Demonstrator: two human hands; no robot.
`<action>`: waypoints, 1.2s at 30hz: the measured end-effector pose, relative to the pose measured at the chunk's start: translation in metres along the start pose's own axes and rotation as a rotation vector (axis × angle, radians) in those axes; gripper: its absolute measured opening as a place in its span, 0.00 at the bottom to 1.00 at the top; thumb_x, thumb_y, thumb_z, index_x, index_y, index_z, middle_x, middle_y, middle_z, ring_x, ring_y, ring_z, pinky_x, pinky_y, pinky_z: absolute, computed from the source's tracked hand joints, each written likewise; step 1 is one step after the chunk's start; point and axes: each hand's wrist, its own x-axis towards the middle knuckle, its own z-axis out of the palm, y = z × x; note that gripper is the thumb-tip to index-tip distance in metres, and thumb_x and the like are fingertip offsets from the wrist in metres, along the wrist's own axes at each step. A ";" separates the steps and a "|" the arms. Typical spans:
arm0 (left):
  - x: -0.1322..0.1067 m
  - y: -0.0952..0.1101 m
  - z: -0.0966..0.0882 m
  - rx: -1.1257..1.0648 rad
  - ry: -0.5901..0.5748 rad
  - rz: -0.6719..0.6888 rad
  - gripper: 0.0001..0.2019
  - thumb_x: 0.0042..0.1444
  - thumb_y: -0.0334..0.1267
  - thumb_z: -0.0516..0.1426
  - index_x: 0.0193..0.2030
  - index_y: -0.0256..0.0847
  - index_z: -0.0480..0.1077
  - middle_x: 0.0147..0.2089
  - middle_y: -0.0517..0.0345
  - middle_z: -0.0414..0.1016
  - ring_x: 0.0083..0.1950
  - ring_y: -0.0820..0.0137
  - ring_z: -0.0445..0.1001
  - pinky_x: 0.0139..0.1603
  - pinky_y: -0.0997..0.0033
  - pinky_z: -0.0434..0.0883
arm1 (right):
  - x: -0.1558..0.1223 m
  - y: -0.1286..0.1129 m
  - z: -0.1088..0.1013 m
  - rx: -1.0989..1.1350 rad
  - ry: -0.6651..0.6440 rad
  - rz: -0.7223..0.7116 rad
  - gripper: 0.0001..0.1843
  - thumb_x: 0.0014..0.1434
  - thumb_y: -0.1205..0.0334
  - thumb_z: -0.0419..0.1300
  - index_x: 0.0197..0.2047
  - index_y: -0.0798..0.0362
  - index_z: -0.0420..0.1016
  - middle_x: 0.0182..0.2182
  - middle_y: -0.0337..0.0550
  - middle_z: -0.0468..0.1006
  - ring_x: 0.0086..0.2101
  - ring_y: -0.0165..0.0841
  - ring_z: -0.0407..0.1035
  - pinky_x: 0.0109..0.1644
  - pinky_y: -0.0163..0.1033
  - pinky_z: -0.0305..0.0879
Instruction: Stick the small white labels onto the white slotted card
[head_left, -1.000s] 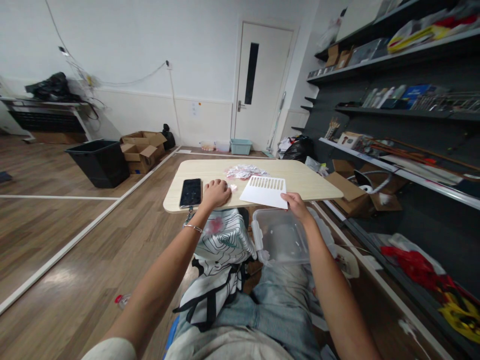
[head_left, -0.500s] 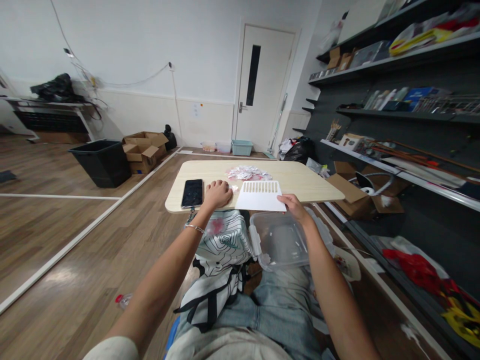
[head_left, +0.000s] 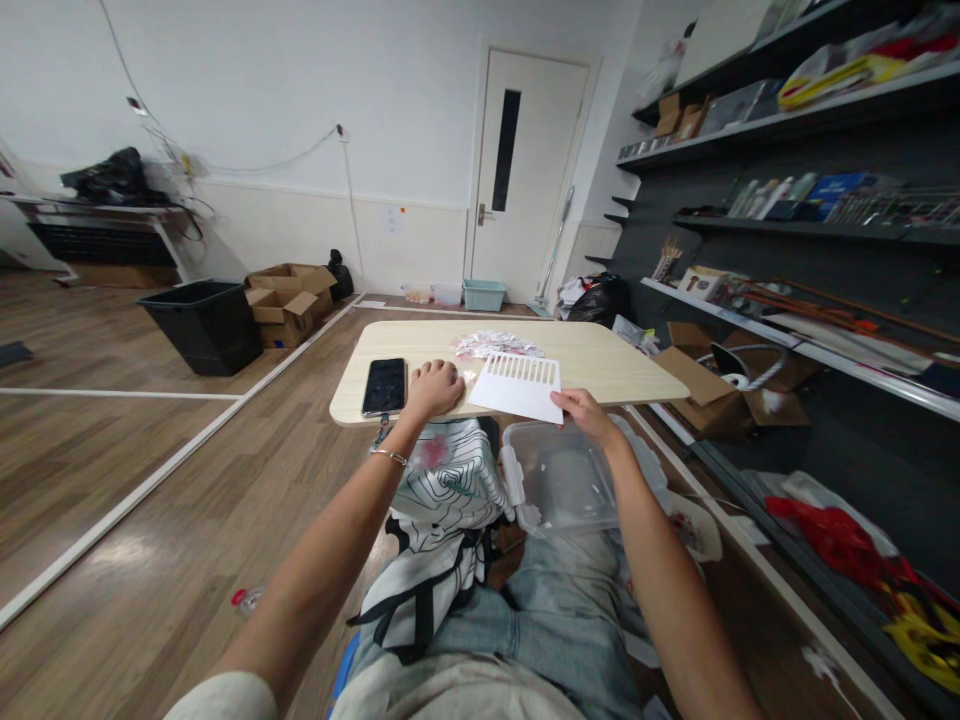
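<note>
My right hand (head_left: 580, 408) grips a white slotted card (head_left: 517, 388) by its near right corner. A row of long slots runs along the card's far side, and its near edge hangs over the table edge. My left hand (head_left: 436, 388) lies palm down on the pale wooden table (head_left: 600, 365), its fingers bent a little and apart. Small white scraps (head_left: 469, 375) lie by its fingertips. Beyond the card is a loose heap of white and pinkish paper pieces (head_left: 499, 344). A dark-screened phone (head_left: 385, 386) rests left of my left hand.
A clear plastic box (head_left: 566, 480) with a few white bits sits below the table's near edge, over my lap. Patterned cloth (head_left: 450, 480) hangs beside it. A black bin (head_left: 202, 325) and cardboard boxes (head_left: 289, 300) stand on the left; loaded shelves (head_left: 810, 225) line the right.
The slotted card has turned slightly and shifted a little left and away, its slotted side now closer to the paper heap. My right hand moved with it; my left hand stays put.
</note>
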 end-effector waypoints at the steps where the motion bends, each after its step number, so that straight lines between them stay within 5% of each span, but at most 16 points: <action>1: 0.000 0.000 0.000 0.002 0.000 0.001 0.23 0.71 0.49 0.47 0.63 0.42 0.72 0.70 0.41 0.71 0.71 0.50 0.67 0.69 0.47 0.64 | 0.001 0.000 0.001 -0.002 -0.015 0.002 0.32 0.56 0.29 0.67 0.23 0.51 0.74 0.20 0.40 0.73 0.24 0.33 0.64 0.28 0.38 0.61; 11: -0.001 0.001 -0.001 0.001 0.001 0.000 0.22 0.71 0.49 0.47 0.63 0.42 0.72 0.70 0.42 0.71 0.71 0.50 0.67 0.69 0.48 0.64 | 0.001 -0.005 0.002 0.019 -0.053 0.023 0.32 0.54 0.31 0.69 0.22 0.52 0.75 0.17 0.39 0.73 0.22 0.32 0.64 0.26 0.38 0.59; 23: 0.000 0.000 0.000 0.028 0.006 0.011 0.23 0.71 0.49 0.46 0.61 0.41 0.72 0.69 0.40 0.72 0.70 0.50 0.68 0.68 0.47 0.65 | -0.011 0.008 -0.021 0.145 0.367 -0.022 0.30 0.48 0.32 0.72 0.22 0.51 0.74 0.18 0.39 0.73 0.21 0.33 0.64 0.26 0.39 0.63; 36: -0.001 0.000 -0.001 0.016 0.004 0.006 0.24 0.71 0.49 0.46 0.63 0.41 0.72 0.69 0.40 0.71 0.70 0.49 0.68 0.68 0.47 0.65 | -0.005 0.007 -0.012 0.036 0.229 0.004 0.31 0.51 0.30 0.69 0.22 0.51 0.74 0.19 0.41 0.74 0.23 0.34 0.65 0.27 0.40 0.65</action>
